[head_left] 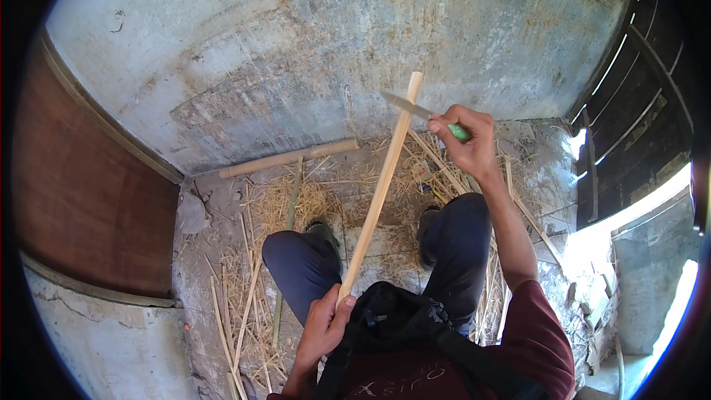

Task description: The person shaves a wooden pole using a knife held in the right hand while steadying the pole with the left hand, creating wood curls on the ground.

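Observation:
A long, pale wooden stick (380, 191), perhaps split bamboo, slants up and away from my lap. My left hand (326, 324) is closed around its near end. In my right hand (469, 139) is a knife (409, 106) with a green handle, most of which my fingers cover. The knife's blade lies across the stick close to its far end, pointing left. Whether the edge bites into the wood cannot be made out. My knees are bent on both sides of the stick.
Straw-like shavings (296, 204) and thin strips (248, 304) litter the floor around my feet. A thick pole (289, 158) lies along the base of the stained wall (296, 52). A brown panel (96, 185) is at the left, dark slatted boards (637, 104) at the right.

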`<state>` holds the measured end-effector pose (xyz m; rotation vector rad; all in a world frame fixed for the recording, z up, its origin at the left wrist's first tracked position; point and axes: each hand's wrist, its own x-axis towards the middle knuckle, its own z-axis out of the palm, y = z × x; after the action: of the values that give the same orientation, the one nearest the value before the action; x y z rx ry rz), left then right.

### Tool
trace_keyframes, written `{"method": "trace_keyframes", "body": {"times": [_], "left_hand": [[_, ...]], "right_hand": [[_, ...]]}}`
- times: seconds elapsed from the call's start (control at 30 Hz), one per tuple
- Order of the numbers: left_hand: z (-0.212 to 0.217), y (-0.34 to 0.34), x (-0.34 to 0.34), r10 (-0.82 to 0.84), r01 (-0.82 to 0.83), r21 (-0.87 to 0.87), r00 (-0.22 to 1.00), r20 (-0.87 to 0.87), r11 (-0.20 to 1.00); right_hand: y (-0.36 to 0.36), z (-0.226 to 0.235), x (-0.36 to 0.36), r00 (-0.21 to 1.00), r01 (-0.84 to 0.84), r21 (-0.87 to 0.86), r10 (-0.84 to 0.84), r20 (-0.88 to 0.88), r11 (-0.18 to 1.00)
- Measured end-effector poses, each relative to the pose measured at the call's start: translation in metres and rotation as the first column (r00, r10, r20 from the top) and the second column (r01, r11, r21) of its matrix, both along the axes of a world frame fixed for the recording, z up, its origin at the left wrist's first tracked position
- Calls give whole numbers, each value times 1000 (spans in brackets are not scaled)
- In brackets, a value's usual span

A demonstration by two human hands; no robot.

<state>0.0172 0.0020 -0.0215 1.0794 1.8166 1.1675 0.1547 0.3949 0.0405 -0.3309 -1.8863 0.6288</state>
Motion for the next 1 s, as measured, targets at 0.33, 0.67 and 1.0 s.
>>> {"method": "trace_keyframes", "body": {"times": [0.33, 0.67, 1.0], "left_hand": [[1, -5, 2, 0, 0, -30, 1000, 13, 1000], [2, -14, 1, -5, 6, -52, 1000, 27, 999], [-9, -1, -13, 114, -122, -43, 983, -146, 992]], "right_hand": [[9, -6, -5, 995, -89, 20, 88, 51, 996], [71, -31, -10, 999, 25, -89, -27, -21, 996], [83, -69, 40, 717, 397, -3, -308, 626, 918]]}}
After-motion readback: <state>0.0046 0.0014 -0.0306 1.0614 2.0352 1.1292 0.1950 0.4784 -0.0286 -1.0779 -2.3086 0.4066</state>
